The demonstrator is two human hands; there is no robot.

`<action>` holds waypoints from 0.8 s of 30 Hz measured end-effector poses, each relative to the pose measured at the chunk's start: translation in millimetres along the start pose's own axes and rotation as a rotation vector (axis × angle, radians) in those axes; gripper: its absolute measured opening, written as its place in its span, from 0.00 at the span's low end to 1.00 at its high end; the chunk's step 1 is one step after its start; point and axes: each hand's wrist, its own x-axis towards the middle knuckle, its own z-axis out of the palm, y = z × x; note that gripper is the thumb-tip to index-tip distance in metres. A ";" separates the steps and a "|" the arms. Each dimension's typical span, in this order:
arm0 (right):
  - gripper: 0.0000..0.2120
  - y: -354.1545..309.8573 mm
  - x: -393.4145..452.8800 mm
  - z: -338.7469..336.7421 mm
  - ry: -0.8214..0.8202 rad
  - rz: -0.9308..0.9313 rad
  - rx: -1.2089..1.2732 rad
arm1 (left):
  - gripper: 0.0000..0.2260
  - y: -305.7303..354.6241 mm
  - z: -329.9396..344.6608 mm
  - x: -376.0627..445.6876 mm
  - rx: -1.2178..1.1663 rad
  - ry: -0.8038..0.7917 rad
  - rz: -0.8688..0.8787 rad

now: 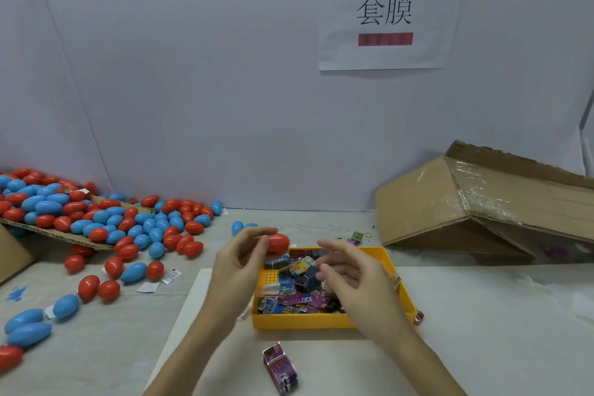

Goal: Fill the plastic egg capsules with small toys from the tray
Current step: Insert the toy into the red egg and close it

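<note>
My left hand (239, 262) pinches a red egg capsule (278, 242) between thumb and fingertips, just above the far left corner of the yellow tray (302, 321). The tray holds several small wrapped toys (295, 297) in purple, blue and yellow packets. My right hand (348, 273) hovers over the right half of the tray with fingers loosely spread and nothing visibly held. It hides part of the toys beneath it.
A heap of red and blue egg capsules (106, 222) covers the left of the table, some on a cardboard flap (48, 233). A small purple toy box (280, 367) lies in front of the tray. A tipped cardboard box (482, 206) sits at the back right.
</note>
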 end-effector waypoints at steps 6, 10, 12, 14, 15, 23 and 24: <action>0.19 -7.8 -5.7 9.4 0.100 -0.317 -0.250 | 0.09 12.9 26.1 -20.3 -0.093 -0.141 0.053; 0.15 -9.2 -6.0 5.8 0.117 -0.313 -0.313 | 0.10 14.8 25.8 -21.3 -0.114 -0.161 0.022; 0.15 -9.2 -6.2 6.5 0.128 -0.312 -0.327 | 0.09 15.5 26.4 -21.8 -0.107 -0.179 0.021; 0.16 -9.7 -6.6 8.0 0.141 -0.319 -0.330 | 0.10 15.3 27.0 -21.9 -0.104 -0.181 0.019; 0.16 -9.8 -6.8 8.5 0.142 -0.321 -0.324 | 0.11 15.1 26.8 -22.0 -0.105 -0.179 0.015; 0.16 -15.8 -6.8 8.6 0.123 -0.232 -0.106 | 0.14 16.5 21.6 -21.3 -0.222 -0.238 -0.012; 0.15 -16.7 -7.5 8.6 0.133 -0.238 -0.126 | 0.14 17.0 21.9 -21.6 -0.231 -0.247 -0.011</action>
